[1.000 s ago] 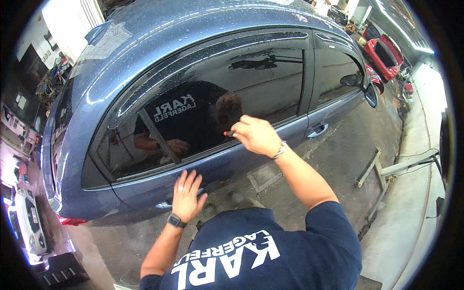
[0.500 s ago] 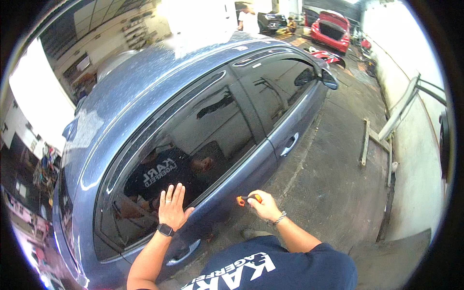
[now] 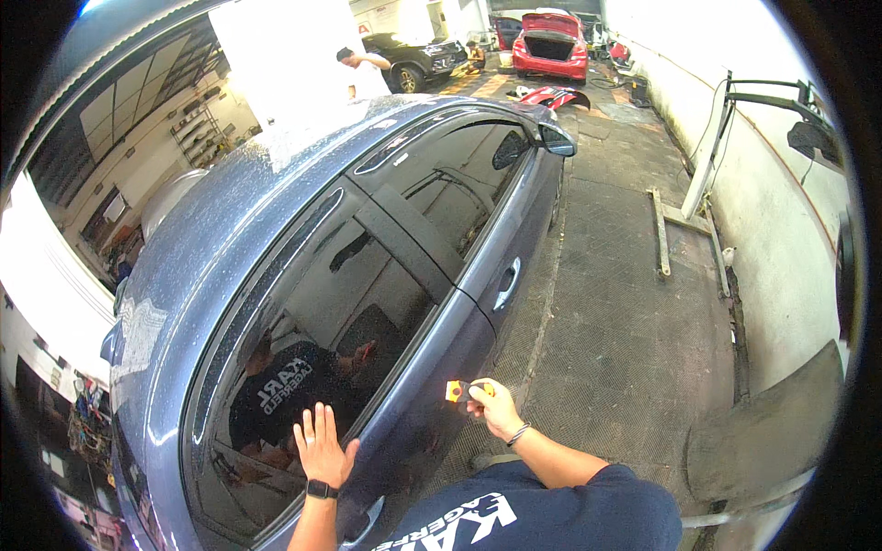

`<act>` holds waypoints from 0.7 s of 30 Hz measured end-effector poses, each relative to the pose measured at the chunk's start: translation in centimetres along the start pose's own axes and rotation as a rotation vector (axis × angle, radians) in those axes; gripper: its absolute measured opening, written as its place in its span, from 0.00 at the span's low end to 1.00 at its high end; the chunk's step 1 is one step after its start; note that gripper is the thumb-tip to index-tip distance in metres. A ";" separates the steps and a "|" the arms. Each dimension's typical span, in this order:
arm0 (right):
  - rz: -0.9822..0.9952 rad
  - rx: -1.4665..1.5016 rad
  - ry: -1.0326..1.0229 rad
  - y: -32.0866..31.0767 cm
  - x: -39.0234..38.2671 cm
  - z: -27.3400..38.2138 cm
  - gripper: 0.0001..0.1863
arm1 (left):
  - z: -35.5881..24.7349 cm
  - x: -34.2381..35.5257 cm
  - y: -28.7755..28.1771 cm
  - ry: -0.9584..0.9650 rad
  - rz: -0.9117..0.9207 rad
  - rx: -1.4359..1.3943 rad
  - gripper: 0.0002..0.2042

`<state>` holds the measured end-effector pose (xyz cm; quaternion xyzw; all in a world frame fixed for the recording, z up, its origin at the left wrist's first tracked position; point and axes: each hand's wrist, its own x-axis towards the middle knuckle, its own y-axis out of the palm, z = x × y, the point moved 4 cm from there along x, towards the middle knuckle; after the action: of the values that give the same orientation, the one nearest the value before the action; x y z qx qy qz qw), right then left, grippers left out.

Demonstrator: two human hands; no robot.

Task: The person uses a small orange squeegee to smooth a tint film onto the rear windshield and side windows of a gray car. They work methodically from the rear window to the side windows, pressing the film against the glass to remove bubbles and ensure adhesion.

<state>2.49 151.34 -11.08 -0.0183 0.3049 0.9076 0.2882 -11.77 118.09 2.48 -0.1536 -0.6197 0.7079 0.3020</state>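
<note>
A dark blue car fills the left and middle of the head view, its rear side window (image 3: 303,321) tinted and speckled with dust. My left hand (image 3: 323,453), with a watch at the wrist, is spread at the lower part of this glass and seems to rest on it. My right hand (image 3: 496,410) grips a small orange-and-black hand tool (image 3: 457,391) with a blocky head; its exact kind is unclear. That tool is held in front of the rear door panel (image 3: 427,372), apart from the glass.
Ahead along the car's side are the front door handle (image 3: 507,283) and side mirror (image 3: 558,140). A metal stand (image 3: 682,216) leans by the white wall at right. Far off are a red car (image 3: 551,66) with its boot raised and a person in white (image 3: 367,75).
The view has swung upward and to the right, showing more of the floor and background. My left hand stays spread by the window, and the right keeps its hold on the tool, now turned differently.
</note>
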 end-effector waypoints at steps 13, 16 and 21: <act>0.112 0.008 0.158 2.1 -0.2 -4.3 0.09 | 3.2 -4.0 -1.2 -0.154 -0.012 -0.019 0.53; 0.122 -0.029 0.162 2.2 0.1 -4.4 0.09 | 2.9 -2.3 -1.8 -0.157 -0.034 -0.027 0.52; 0.155 -0.072 0.227 3.0 0.1 -4.3 0.08 | 2.1 1.5 -3.0 -0.093 -0.110 -0.002 0.49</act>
<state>0.16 147.04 -13.02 -0.1078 0.3033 0.9295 0.1800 -13.42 117.53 6.02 -0.0867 -0.6414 0.6959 0.3112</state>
